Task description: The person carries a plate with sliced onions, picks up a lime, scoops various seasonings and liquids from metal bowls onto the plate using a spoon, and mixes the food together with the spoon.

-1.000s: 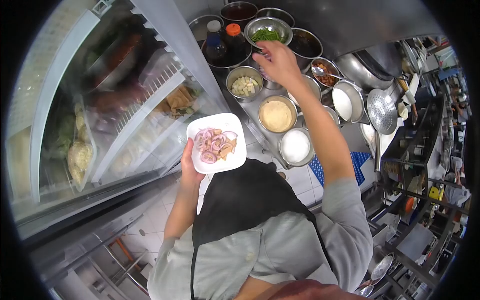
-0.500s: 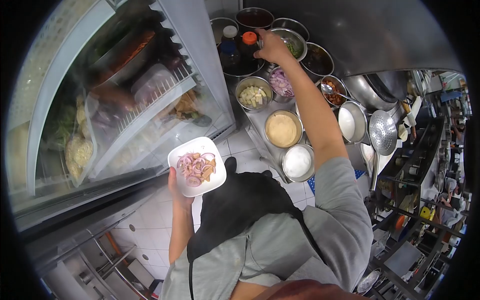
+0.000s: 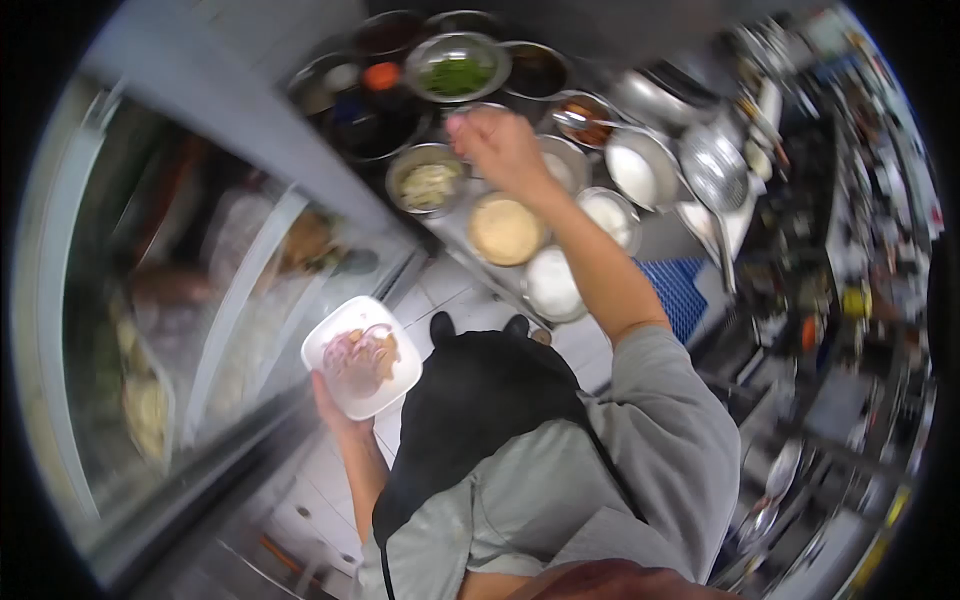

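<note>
My left hand [image 3: 340, 412] holds a white square bowl [image 3: 409, 362] by its lower left rim. Sliced shallots and light brown pieces [image 3: 362, 358] lie inside it. Over the metal bowls, my right hand [image 3: 492, 145] is raised with its fingers curled together; motion blur hides what is in them, if anything. Just beyond it are chopped greens [image 3: 455, 75] in a steel bowl. To its left sits a bowl of pale diced pieces [image 3: 428, 185]. A tub of tan powder [image 3: 507, 229] stands nearer to me. My right hand mostly covers the bowl of purple shallots.
On my left a fridge stands open, its shelf edge [image 3: 240, 310] showing. Further right are white contents in a bowl [image 3: 556, 284], a metal spoon [image 3: 590, 122], a large perforated skimmer [image 3: 714, 170] and a blue mat [image 3: 677, 295]. An orange-capped bottle [image 3: 381, 76] stands at the back.
My right hand has drawn back from the bowl of chopped greens towards me, its fingers now curled. The camera view has turned and blurred. The white bowl stays in my left hand.
</note>
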`<control>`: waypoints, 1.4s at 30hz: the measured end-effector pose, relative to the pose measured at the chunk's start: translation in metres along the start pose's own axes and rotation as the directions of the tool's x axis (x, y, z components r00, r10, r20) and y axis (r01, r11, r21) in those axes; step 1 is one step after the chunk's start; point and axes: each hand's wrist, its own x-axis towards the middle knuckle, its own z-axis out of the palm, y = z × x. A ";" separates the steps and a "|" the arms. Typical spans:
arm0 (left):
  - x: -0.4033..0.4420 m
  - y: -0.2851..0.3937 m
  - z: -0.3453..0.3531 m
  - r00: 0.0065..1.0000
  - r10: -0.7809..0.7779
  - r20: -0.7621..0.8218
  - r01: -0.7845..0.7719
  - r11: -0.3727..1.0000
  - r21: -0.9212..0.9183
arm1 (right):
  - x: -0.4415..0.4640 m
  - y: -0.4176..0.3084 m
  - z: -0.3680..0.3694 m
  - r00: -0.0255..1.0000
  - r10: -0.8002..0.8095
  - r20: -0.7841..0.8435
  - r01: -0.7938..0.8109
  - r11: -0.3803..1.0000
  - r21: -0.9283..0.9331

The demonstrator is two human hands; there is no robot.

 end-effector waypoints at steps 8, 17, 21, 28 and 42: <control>0.014 0.032 0.024 0.951 -0.143 0.274 0.112 0.986 0.127 | -0.163 -0.041 -0.140 0.846 0.232 -0.481 -0.310 0.947 -0.088; 0.019 -0.006 0.133 0.966 -0.022 0.257 -0.013 0.991 0.134 | -0.296 0.020 -0.303 0.590 0.314 -0.744 -0.771 0.491 -0.405; -0.006 -0.057 0.190 0.916 0.028 0.400 -0.049 0.998 0.043 | -0.339 0.097 -0.350 0.546 0.496 -0.675 -0.823 0.470 -0.320; -0.043 -0.097 0.242 0.913 0.019 0.408 0.016 0.996 -0.083 | -0.338 0.136 -0.298 0.605 0.751 -0.265 -0.624 0.654 0.428; -0.044 -0.106 0.197 0.974 0.180 0.134 -0.166 0.980 -0.111 | -0.066 0.099 -0.222 0.978 -0.190 0.088 0.200 0.721 -0.664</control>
